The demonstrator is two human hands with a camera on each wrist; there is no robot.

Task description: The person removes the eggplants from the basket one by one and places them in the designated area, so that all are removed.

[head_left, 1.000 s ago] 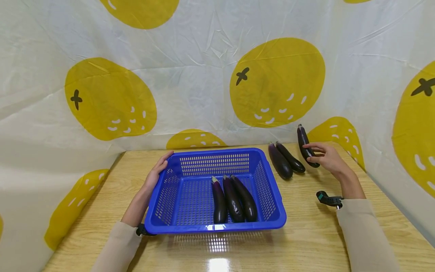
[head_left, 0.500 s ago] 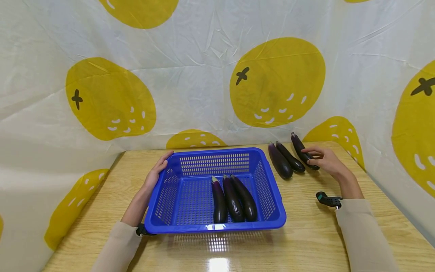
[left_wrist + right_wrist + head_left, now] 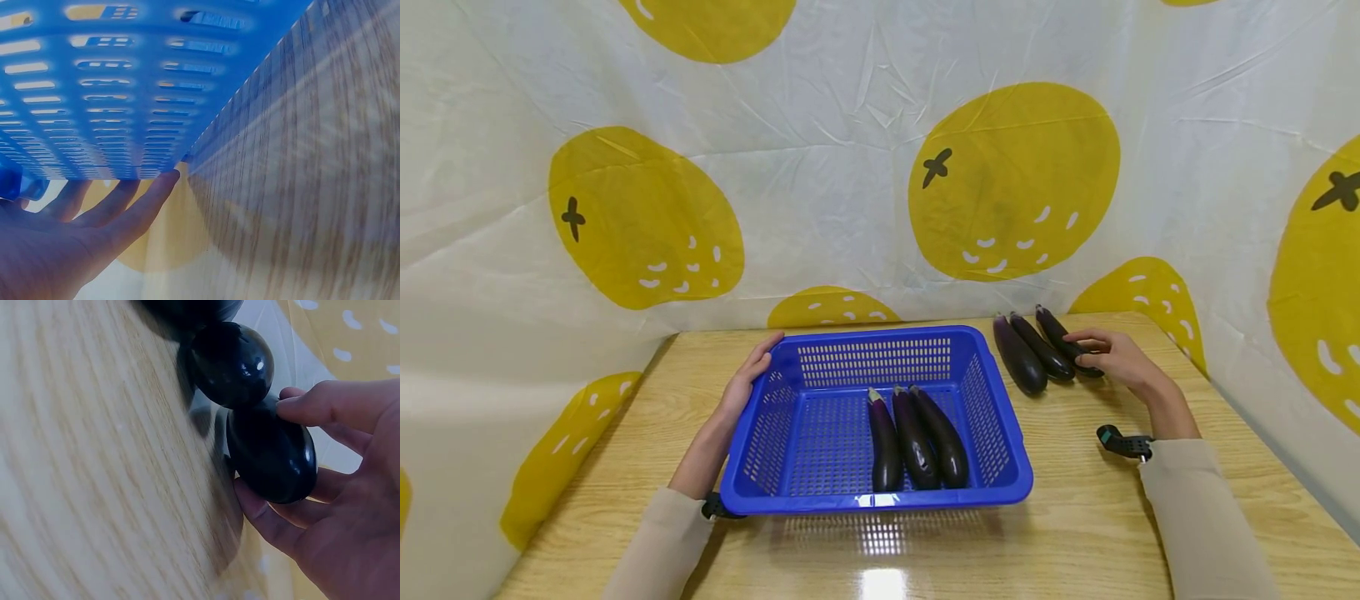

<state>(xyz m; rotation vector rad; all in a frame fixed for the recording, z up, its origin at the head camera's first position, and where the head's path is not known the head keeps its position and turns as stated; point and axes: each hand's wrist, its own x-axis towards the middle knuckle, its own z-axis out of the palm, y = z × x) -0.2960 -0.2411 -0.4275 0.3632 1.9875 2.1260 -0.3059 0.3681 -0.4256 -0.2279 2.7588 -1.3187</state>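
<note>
Purple eggplants (image 3: 917,437): three basketed, three outside.

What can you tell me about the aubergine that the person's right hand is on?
The dark purple, glossy aubergine is long and slim, with a rounded blunt end nearest the person and its stem end pointing towards the backdrop. It lies on the pale wooden table, rightmost in a row of three outside the blue plastic basket, close beside its neighbour aubergine. The right hand holds its near end, thumb and fingers curled round it.
</note>
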